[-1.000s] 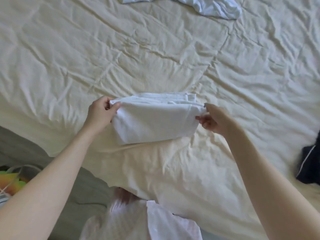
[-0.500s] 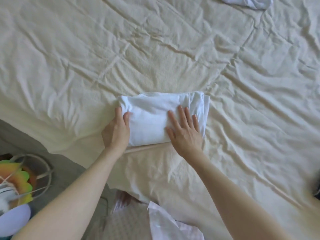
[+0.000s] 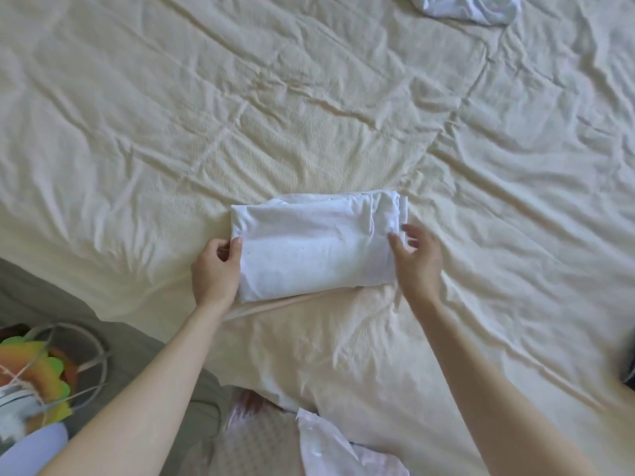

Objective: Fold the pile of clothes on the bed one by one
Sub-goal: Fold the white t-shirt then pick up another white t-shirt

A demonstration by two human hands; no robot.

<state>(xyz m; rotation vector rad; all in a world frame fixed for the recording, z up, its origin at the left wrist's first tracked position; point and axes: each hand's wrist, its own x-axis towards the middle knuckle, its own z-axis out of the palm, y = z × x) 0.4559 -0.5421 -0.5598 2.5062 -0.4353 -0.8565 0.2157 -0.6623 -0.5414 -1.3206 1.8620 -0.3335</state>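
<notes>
Head view: folded white cotton garment [image 3: 316,243] lies finished on the cream bedsheet [image 3: 309,97]; left hand [image 3: 214,269] pinches its left edge, right hand [image 3: 417,255] hovers relaxed, holding nothing, at its right edge. Next, probably set it aside.

Wrinkled cream bedsheet [image 3: 309,115] in soft daylight, grey floor [image 3: 137,355] lower left, colourful clutter [image 3: 34,372]

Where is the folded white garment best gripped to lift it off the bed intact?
Judging by its flat, oblong lie, grip the folded white garment at both short ends, coming in from the sides. The left hand pinches the left end; the right hand is at the layered right end.
</notes>
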